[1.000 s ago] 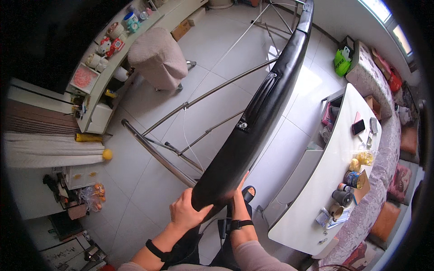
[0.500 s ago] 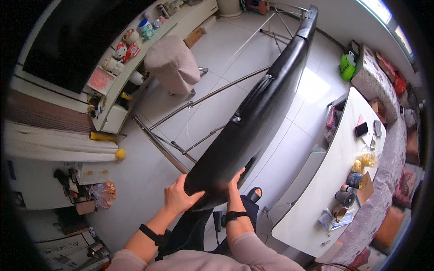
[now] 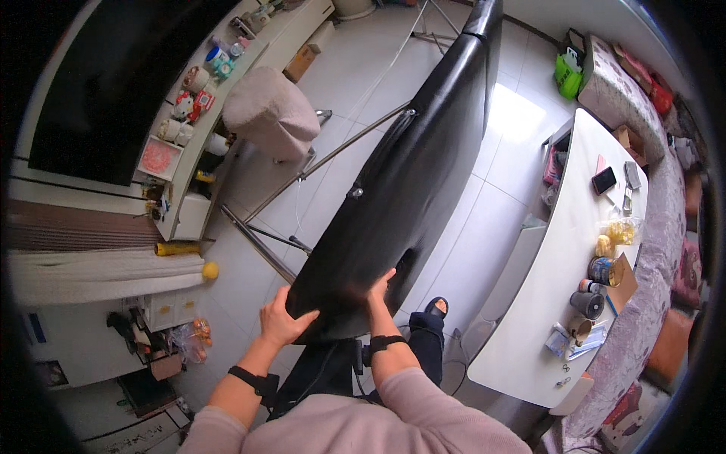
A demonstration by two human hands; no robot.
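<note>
A long black padded folding massage table (image 3: 393, 181) stretches away from me, tilted on its long side, its tubular metal legs (image 3: 261, 246) sticking out to the left. At its near end my left hand (image 3: 283, 318) is closed round the left corner, thumb on top of the padding. My right hand (image 3: 380, 291) grips the padding farther right, beside the dark face hole (image 3: 408, 261); some of its fingers are hidden. Metal fittings (image 3: 355, 193) show along the table's left edge.
On the right stands a white table (image 3: 522, 310) bearing a phone, jars and cups, with a floral sofa (image 3: 658, 227) behind it. To the left are a cloth-covered stool (image 3: 272, 113) and a long cabinet (image 3: 181, 216) crowded with small things. A green bag (image 3: 567, 76) sits far right.
The massage table has turned so more of its broad padded face shows and less of its legs. Both my hands have shifted slightly left and up with it, keeping their hold.
</note>
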